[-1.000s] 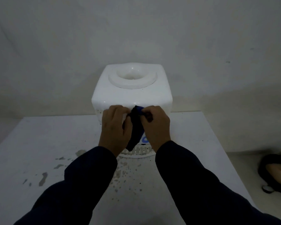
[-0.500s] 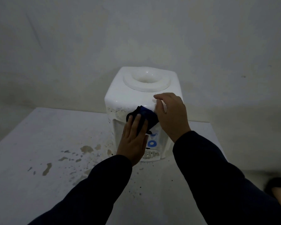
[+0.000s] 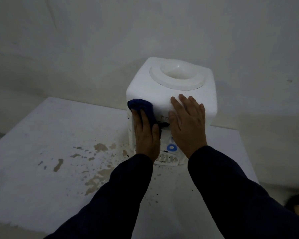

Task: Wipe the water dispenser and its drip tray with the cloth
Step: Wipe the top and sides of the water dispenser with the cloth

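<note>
Now the left hand (image 3: 146, 135) lies flat with straight fingers on the blue cloth (image 3: 141, 106), pressing it against the front of the white dispenser (image 3: 162, 87) at its upper left corner. The cloth bunches out past the fingertips and runs down along the thumb side of the hand (whether the thumb pinches it I cannot tell). The right hand (image 3: 188, 125) rests spread and flat on the front top edge of the dispenser, fingers straight and close together, holding nothing. Between the two wrists a blue ring (image 3: 172, 147) shows on the dispenser's front, and below it the slotted drip tray (image 3: 167, 159) sits at the foot, partly hidden by the dark sleeves (image 3: 231, 195). The dispenser stands on a white table (image 3: 41, 135) near its far edge, close to a pale wall (image 3: 93, 49). Brownish stains (image 3: 100, 147) mark the table just left of the dispenser.
</note>
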